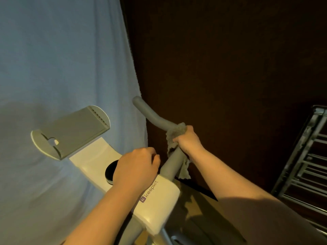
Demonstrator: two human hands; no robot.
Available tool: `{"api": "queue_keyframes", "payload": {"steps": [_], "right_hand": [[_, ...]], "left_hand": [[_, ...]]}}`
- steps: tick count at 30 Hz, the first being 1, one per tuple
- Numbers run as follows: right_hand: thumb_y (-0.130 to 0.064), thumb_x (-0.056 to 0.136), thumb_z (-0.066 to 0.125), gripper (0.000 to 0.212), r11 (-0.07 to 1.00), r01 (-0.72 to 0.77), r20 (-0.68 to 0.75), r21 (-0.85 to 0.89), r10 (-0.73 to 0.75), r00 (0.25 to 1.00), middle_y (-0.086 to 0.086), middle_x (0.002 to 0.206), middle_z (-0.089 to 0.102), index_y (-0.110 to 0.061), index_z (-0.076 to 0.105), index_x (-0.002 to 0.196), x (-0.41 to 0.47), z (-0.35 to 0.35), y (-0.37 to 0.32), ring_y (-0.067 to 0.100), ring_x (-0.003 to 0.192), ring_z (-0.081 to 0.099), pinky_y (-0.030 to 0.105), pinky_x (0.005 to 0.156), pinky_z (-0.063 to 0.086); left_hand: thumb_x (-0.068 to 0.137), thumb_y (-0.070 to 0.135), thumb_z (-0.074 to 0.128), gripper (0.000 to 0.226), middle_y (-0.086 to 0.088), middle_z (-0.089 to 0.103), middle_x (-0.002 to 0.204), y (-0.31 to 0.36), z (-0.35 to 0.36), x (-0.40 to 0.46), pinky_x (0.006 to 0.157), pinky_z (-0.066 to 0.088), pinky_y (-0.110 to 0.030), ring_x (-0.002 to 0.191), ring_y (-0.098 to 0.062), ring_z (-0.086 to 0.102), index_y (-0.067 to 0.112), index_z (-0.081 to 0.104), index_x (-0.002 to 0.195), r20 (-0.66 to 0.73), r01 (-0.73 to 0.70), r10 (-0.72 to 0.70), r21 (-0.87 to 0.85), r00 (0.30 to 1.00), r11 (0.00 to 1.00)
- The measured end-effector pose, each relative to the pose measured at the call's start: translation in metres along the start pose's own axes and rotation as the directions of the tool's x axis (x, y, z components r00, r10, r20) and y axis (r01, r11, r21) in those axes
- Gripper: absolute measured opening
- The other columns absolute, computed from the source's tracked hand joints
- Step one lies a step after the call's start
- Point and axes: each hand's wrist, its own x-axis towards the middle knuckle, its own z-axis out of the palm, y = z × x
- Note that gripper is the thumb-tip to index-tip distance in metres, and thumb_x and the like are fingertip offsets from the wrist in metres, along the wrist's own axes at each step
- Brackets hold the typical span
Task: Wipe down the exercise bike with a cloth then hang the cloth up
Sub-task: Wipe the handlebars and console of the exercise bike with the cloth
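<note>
Around upward-left-slanting handlebar (155,117), cloth (174,134) in right hand (188,138).

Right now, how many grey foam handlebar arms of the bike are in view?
1. The handlebar arm curves up and away on the right; the right hand grips the cloth around it. A left arm, if any, is not in view.

Grey handlebar (155,117), pale grey cloth (174,134), cream console housing (159,200) with purple logo (149,192), light blue sheet (62,59)
</note>
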Motion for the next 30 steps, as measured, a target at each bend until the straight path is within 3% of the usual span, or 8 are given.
{"api": "queue_keyframes", "payload": {"steps": [3, 8, 12, 16, 19, 24, 28, 30], "right_hand": [[-0.019, 0.096, 0.051, 0.064, 0.976, 0.110, -0.024, 0.188, -0.107, 0.994, 0.013, 0.137, 0.043, -0.024, 0.017, 0.150, -0.028, 0.008, 0.024, 0.030, 0.118, 0.051, 0.044, 0.095, 0.047], [-0.020, 0.094, 0.051, 0.054, 0.998, 0.055, -0.120, -0.019, -0.057, 0.991, 0.015, 0.133, 0.047, -0.018, 0.028, 0.142, -0.014, 0.006, 0.006, 0.033, 0.114, 0.054, 0.051, 0.093, 0.049], [-0.026, 0.098, 0.050, 0.069, 0.980, 0.139, -0.050, 0.144, -0.133, 0.990, 0.012, 0.145, 0.032, -0.025, 0.008, 0.152, -0.044, 0.009, 0.024, 0.031, 0.122, 0.046, 0.044, 0.097, 0.045], [-0.026, 0.095, 0.055, 0.080, 0.985, 0.151, -0.055, 0.083, -0.147, 0.988, 0.012, 0.147, 0.026, -0.024, 0.001, 0.153, -0.042, 0.008, 0.027, 0.031, 0.123, 0.043, 0.042, 0.095, 0.043], [-0.024, 0.085, 0.068, 0.088, 0.987, 0.159, -0.027, 0.018, -0.158, 0.987, 0.011, 0.144, 0.032, -0.024, 0.012, 0.152, -0.024, 0.001, 0.013, 0.031, 0.124, 0.045, 0.043, 0.099, 0.044], [-0.041, 0.071, 0.073, 0.102, 0.937, 0.163, 0.158, 0.309, -0.219, 0.963, 0.001, 0.147, 0.036, -0.044, 0.009, 0.150, -0.040, -0.008, 0.039, 0.022, 0.128, 0.046, 0.046, 0.105, 0.043], [-0.010, 0.077, 0.074, 0.096, 0.979, 0.190, 0.298, 0.067, -0.201, 0.933, 0.003, 0.142, 0.044, -0.032, 0.019, 0.153, 0.002, -0.024, 0.005, 0.021, 0.124, 0.049, 0.041, 0.104, 0.044], [-0.006, 0.076, 0.073, 0.089, 0.971, 0.240, 0.288, -0.002, -0.229, 0.930, 0.002, 0.139, 0.049, -0.030, 0.029, 0.150, 0.009, -0.023, -0.005, 0.019, 0.121, 0.051, 0.041, 0.105, 0.044]], "left_hand": [[0.098, 0.042, 0.038, 0.028, 0.005, 0.065, 0.084, 0.002, -0.001, 0.000, 0.064, 0.053, -0.034, 0.072, -0.017, 0.059, 0.031, 0.064, 0.097, -0.010, -0.014, 0.014, 0.011, 1.000, 1.000], [0.098, 0.042, 0.039, 0.026, 0.006, 0.063, 0.079, 0.000, 0.002, 0.005, 0.062, 0.056, -0.037, 0.066, -0.013, 0.058, 0.031, 0.063, 0.096, 0.000, -0.013, 0.013, 0.008, 1.000, 1.000], [0.098, 0.039, 0.039, 0.025, 0.006, 0.064, 0.083, 0.002, 0.001, -0.002, 0.062, 0.055, -0.037, 0.070, -0.015, 0.059, 0.030, 0.062, 0.096, -0.047, -0.021, 0.022, 0.033, 0.999, 0.999], [0.097, 0.040, 0.039, 0.027, 0.008, 0.065, 0.088, 0.013, -0.003, -0.007, 0.065, 0.052, -0.036, 0.074, -0.014, 0.059, 0.030, 0.065, 0.098, -0.188, -0.056, 0.068, 0.072, 0.980, 0.996], [0.096, 0.043, 0.041, 0.025, 0.009, 0.064, 0.097, 0.024, 0.003, -0.008, 0.068, 0.053, -0.037, 0.081, -0.013, 0.060, 0.033, 0.063, 0.104, -0.112, -0.066, 0.062, -0.039, 0.992, 0.997], [0.096, 0.046, 0.041, 0.026, 0.008, 0.063, 0.096, 0.018, 0.006, -0.007, 0.068, 0.053, -0.037, 0.082, -0.013, 0.060, 0.033, 0.062, 0.106, 0.002, 0.007, -0.007, -0.100, 1.000, 0.995], [0.096, 0.047, 0.040, 0.026, 0.009, 0.064, 0.096, 0.021, 0.003, -0.007, 0.066, 0.052, -0.034, 0.081, -0.013, 0.060, 0.035, 0.062, 0.104, 0.038, 0.020, -0.017, -0.092, 0.999, 0.996], [0.096, 0.047, 0.040, 0.026, 0.009, 0.065, 0.097, 0.020, 0.002, -0.007, 0.066, 0.052, -0.034, 0.082, -0.013, 0.060, 0.035, 0.062, 0.103, 0.033, 0.033, -0.030, -0.093, 0.999, 0.995]]}}
